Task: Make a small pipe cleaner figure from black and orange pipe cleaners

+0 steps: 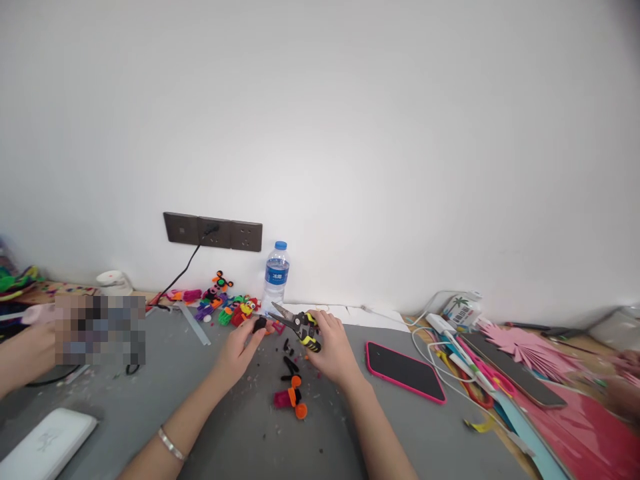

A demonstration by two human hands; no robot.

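Observation:
My left hand pinches a small black fuzzy piece between thumb and fingertips. In my right hand is a pair of scissors with black and yellow handles. Its blades are parted and point left, just above the black piece. On the grey mat below lie several black fuzzy offcuts. Nearer to me is a small figure of magenta and black fuzzy material with orange round parts. Colourful fuzzy figures stand in a heap behind my left hand.
A water bottle stands by the wall, below a socket strip. To the right lie a pink-edged phone, cables and coloured paper. A white box-like device lies front left. Other people's hands show at both sides.

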